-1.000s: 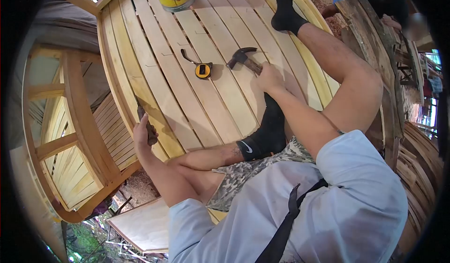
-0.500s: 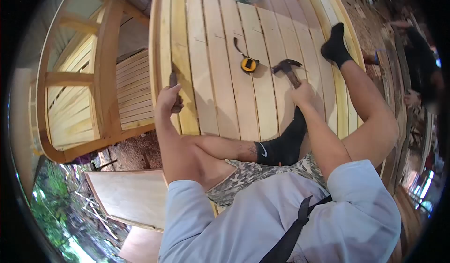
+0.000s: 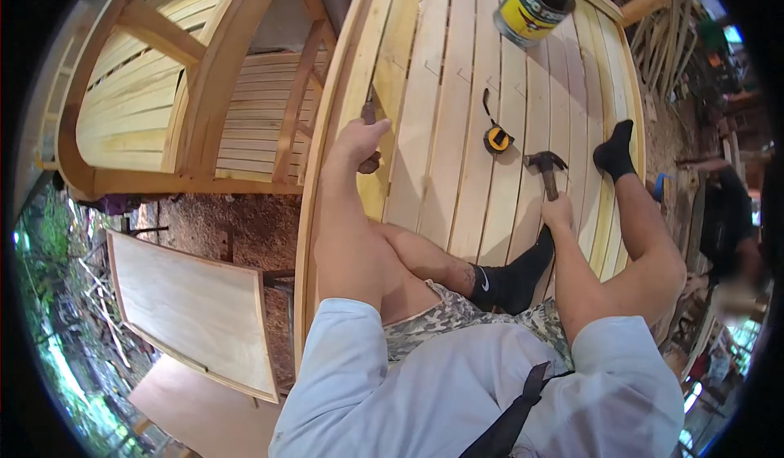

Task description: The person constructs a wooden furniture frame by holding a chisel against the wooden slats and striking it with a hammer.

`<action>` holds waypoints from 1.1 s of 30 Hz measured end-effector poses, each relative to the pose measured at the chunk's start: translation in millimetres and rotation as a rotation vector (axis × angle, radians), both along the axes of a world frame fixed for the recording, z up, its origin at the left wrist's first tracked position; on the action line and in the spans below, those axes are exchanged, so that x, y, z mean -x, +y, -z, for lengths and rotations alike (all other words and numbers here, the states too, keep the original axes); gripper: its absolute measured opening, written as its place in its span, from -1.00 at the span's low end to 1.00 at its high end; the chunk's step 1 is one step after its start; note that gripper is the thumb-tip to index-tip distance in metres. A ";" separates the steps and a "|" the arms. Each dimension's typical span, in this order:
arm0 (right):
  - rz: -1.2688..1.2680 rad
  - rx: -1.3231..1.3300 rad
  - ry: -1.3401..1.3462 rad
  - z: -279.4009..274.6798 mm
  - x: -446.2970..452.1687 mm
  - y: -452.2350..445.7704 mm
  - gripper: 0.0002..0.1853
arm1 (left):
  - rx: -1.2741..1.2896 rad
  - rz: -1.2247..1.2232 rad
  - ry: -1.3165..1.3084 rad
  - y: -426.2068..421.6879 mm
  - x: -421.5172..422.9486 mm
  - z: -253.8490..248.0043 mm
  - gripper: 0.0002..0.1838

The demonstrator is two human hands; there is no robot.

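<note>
My left hand [image 3: 359, 142] is closed around the brown handle of a chisel-like tool [image 3: 370, 162]. Its narrow blade points away from me along a gap near the left side of the slatted wooden panel [image 3: 433, 147]; the tip is hard to make out. In my right hand [image 3: 559, 211] is a claw hammer [image 3: 550, 182], gripped by its handle with the head low over the slats. A yellow and black tape measure [image 3: 497, 139] lies between the two tools, with a short dark strap toward the far end.
A green and yellow can [image 3: 533, 8] stands on the panel's far part. Left of me are a wooden slatted frame [image 3: 192, 123] and a pale framed board [image 3: 192, 307]. My legs rest on the slats. Another person [image 3: 727, 221] is at the far right.
My view has swung, so the panel and tools appear further right and lower, and more of the can shows. Both hands keep their holds on the same tools.
</note>
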State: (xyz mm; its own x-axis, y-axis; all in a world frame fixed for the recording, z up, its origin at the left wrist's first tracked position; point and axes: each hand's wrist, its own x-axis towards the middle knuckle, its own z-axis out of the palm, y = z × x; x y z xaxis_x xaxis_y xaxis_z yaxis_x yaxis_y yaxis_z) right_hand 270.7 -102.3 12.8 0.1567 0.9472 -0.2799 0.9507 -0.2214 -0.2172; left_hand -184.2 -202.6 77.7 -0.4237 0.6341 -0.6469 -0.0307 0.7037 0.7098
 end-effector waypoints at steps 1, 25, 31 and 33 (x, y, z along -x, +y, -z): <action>-0.025 -0.009 -0.006 1.5 -5.3 6.0 -0.67 | -0.008 -0.004 0.001 1.3 0.7 9.9 -0.43; -0.074 0.611 1.084 -26.5 162.5 -79.5 -0.84 | 0.045 0.050 0.207 6.1 -7.9 30.9 -0.29; -0.460 0.312 0.683 4.2 139.8 -93.2 -0.53 | 0.096 0.001 0.146 5.4 -23.1 -13.6 -0.35; -0.418 0.310 0.730 -1.5 137.5 -99.9 -0.54 | 0.093 -0.021 0.116 6.2 -21.5 -11.4 -0.39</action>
State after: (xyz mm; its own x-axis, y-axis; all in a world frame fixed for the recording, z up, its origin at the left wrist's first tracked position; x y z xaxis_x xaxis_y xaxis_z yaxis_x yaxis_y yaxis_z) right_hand 133.2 -202.2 14.3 -0.5008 0.7526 -0.4276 0.6157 -0.0375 -0.7871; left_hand -162.7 -196.4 89.1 -0.5117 0.5641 -0.6481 0.0328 0.7666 0.6413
